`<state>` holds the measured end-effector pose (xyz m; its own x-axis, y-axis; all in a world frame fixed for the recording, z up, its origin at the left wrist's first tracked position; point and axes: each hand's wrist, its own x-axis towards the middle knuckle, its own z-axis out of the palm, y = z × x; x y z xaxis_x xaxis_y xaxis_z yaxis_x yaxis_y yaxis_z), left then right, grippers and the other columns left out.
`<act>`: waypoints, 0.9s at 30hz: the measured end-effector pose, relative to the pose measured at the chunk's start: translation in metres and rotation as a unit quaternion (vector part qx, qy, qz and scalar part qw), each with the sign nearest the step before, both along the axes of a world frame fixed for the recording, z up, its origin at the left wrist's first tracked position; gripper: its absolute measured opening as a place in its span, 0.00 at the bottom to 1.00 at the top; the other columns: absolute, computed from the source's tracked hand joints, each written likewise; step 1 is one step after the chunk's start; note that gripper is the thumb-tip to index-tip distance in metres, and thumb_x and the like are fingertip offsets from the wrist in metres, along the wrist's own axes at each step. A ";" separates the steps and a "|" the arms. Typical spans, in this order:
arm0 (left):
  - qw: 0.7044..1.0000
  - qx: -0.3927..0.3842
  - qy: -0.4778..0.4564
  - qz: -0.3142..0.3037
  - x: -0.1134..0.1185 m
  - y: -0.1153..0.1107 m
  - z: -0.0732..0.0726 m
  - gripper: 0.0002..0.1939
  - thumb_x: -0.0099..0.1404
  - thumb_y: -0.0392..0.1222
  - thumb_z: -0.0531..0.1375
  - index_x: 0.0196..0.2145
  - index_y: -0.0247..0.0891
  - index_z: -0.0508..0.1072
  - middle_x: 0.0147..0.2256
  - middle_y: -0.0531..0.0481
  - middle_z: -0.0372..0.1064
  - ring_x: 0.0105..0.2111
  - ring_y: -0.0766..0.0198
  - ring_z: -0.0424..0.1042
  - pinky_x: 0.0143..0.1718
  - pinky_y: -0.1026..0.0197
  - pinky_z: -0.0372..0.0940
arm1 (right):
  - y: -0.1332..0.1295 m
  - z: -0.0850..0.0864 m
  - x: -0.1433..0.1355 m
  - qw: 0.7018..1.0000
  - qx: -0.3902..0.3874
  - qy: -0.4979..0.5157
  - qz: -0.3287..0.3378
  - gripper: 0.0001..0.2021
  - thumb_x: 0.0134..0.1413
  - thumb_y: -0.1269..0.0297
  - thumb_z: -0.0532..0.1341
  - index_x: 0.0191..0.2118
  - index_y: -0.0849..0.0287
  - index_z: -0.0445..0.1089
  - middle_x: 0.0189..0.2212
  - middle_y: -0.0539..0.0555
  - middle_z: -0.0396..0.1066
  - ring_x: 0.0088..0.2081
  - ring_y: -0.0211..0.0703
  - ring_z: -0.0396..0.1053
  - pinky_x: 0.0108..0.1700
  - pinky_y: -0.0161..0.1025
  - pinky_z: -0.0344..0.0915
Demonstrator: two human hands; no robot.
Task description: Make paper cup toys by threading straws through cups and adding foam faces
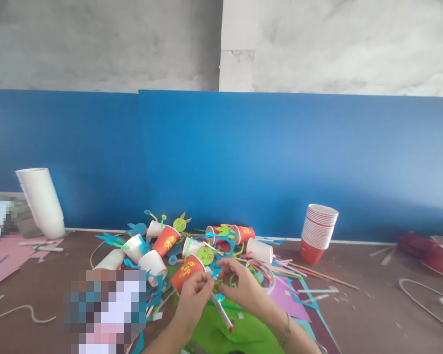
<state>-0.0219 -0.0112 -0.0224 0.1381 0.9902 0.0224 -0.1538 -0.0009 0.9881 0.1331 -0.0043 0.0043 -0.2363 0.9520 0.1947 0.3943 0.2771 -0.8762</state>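
Observation:
In the middle of the head view, my left hand (pixel 195 297) is closed in a pinch in front of a red paper cup (pixel 187 273) with yellow lettering. What its fingertips hold, if anything, is too small to make out. Close by on the right, my right hand (pixel 242 284) has its thumb and forefinger apart and curved, with no object visible in it. A white marker (pixel 223 314) with a red end lies just below, between the two hands. Behind the fingers is a round green paper face (pixel 205 255). A green sheet (pixel 239 329) spreads beneath both hands.
Decorated cups, including a white cup (pixel 153 265), crowd the table's back. A cup stack (pixel 319 233) stands right; a tall white stack (pixel 42 201) leans left. Thin sticks (pixel 325 273) lie right of the pile. A blue panel (pixel 280 157) borders the table behind.

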 end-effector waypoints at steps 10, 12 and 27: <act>0.999 0.030 0.027 0.002 -0.001 0.004 -0.011 0.19 0.52 0.55 0.64 0.30 0.37 0.68 0.16 0.62 0.53 0.17 0.73 0.49 0.19 0.69 0.45 | 0.007 0.000 -0.001 0.998 -0.047 0.017 -0.043 0.02 0.42 0.69 0.61 0.24 0.58 0.65 0.19 0.46 0.65 0.23 0.36 0.62 0.27 0.33 0.58; 0.997 0.061 0.052 0.005 -0.002 0.004 -0.009 0.16 0.54 0.53 0.63 0.26 0.37 0.67 0.19 0.59 0.57 0.18 0.71 0.53 0.20 0.68 0.49 | 0.007 0.000 -0.001 0.998 -0.041 0.019 -0.051 0.03 0.40 0.70 0.61 0.24 0.58 0.66 0.20 0.47 0.65 0.23 0.36 0.62 0.27 0.33 0.57; 0.743 0.126 0.651 0.091 -0.031 0.011 0.016 0.35 0.58 0.31 0.54 0.63 0.28 0.54 0.58 0.28 0.61 0.57 0.41 0.63 0.53 0.45 0.59 | 0.029 -0.011 0.023 0.978 -0.055 0.120 -0.161 0.10 0.38 0.61 0.63 0.31 0.58 0.70 0.19 0.47 0.68 0.21 0.39 0.63 0.24 0.35 0.56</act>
